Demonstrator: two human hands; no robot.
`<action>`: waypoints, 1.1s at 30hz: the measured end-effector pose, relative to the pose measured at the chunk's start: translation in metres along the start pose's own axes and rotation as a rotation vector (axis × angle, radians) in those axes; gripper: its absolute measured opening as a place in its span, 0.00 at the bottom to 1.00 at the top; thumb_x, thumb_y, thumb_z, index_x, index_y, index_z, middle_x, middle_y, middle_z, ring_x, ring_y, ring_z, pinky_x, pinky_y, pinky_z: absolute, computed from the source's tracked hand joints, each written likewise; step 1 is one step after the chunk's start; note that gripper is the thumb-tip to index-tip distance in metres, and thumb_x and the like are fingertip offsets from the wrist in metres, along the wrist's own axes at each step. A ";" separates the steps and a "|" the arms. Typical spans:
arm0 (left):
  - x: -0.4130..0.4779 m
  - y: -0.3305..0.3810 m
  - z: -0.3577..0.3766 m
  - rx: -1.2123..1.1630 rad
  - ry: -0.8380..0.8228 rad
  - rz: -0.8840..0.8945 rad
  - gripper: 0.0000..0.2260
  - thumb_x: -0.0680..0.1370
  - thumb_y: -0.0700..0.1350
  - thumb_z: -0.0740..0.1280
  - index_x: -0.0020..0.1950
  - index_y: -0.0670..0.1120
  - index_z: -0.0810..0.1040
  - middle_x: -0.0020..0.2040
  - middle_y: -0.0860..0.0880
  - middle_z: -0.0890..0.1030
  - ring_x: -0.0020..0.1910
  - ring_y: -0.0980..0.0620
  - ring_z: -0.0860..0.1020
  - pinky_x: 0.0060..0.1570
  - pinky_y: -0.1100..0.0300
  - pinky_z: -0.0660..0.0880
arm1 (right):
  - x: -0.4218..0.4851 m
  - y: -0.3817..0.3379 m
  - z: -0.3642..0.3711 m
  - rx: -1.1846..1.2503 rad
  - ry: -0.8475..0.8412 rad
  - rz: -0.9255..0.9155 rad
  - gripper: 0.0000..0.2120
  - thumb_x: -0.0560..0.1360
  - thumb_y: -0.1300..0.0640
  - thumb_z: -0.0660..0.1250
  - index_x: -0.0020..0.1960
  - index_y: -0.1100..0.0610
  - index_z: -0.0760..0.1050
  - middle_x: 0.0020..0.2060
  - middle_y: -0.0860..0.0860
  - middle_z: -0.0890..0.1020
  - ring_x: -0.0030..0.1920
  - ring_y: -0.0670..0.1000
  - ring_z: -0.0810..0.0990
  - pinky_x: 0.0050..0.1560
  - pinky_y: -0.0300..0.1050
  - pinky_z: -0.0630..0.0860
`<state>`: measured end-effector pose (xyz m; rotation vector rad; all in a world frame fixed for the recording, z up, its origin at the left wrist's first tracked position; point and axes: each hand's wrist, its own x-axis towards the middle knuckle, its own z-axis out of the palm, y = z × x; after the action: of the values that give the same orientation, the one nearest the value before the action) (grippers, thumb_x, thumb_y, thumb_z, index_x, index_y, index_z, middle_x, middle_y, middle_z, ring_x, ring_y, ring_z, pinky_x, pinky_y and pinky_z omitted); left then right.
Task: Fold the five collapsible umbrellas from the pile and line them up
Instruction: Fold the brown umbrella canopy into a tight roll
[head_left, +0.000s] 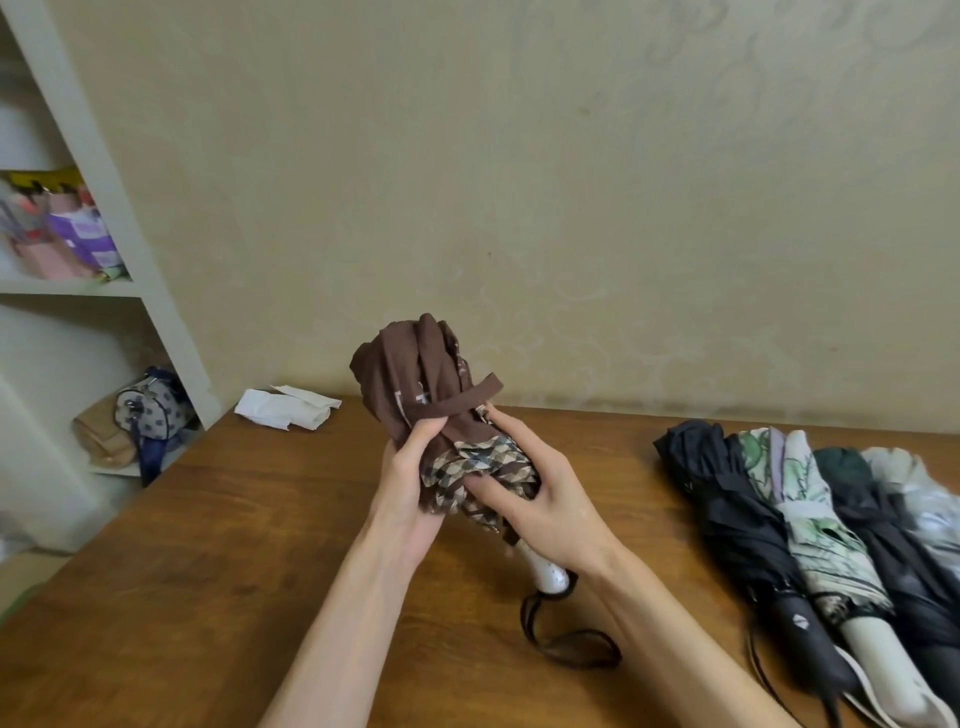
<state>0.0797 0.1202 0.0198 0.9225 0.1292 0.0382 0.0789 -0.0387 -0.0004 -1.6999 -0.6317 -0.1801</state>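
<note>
Left hand (410, 467), right hand (540, 499) clutch brown umbrella (410, 364) (strap (457, 402) loose); seemingly 4 others (737, 509) nearby.

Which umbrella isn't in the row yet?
The brown umbrella with the checked trim: the left hand and right hand grip it above the table. The other four umbrellas lie side by side at the right.

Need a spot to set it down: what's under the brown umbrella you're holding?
Wooden table, with the brown umbrella's own strap looped on it below the white handle. The left hand and right hand cover the table directly beneath, so that patch cannot be seen.
</note>
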 end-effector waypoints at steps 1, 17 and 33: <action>0.001 0.000 -0.001 0.015 0.007 -0.002 0.28 0.72 0.49 0.73 0.72 0.44 0.79 0.62 0.41 0.86 0.58 0.43 0.86 0.51 0.49 0.82 | 0.000 -0.003 0.000 0.068 -0.016 0.054 0.30 0.80 0.63 0.74 0.77 0.44 0.70 0.67 0.45 0.81 0.64 0.46 0.83 0.58 0.38 0.81; 0.003 -0.001 0.004 0.039 0.162 0.178 0.20 0.78 0.43 0.77 0.69 0.52 0.80 0.58 0.49 0.88 0.55 0.47 0.87 0.51 0.48 0.85 | -0.002 0.006 0.007 -0.319 -0.083 0.008 0.42 0.77 0.49 0.77 0.84 0.46 0.58 0.73 0.40 0.72 0.73 0.40 0.72 0.74 0.45 0.73; 0.004 0.003 0.005 0.000 0.188 0.214 0.26 0.71 0.43 0.81 0.68 0.50 0.80 0.59 0.48 0.88 0.57 0.47 0.87 0.55 0.47 0.83 | -0.003 -0.005 -0.006 0.005 -0.126 0.141 0.36 0.75 0.51 0.80 0.78 0.43 0.67 0.67 0.41 0.80 0.65 0.48 0.83 0.59 0.47 0.83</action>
<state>0.0846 0.1185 0.0244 0.9285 0.2044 0.3242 0.0754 -0.0445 0.0036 -1.7535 -0.6012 0.0286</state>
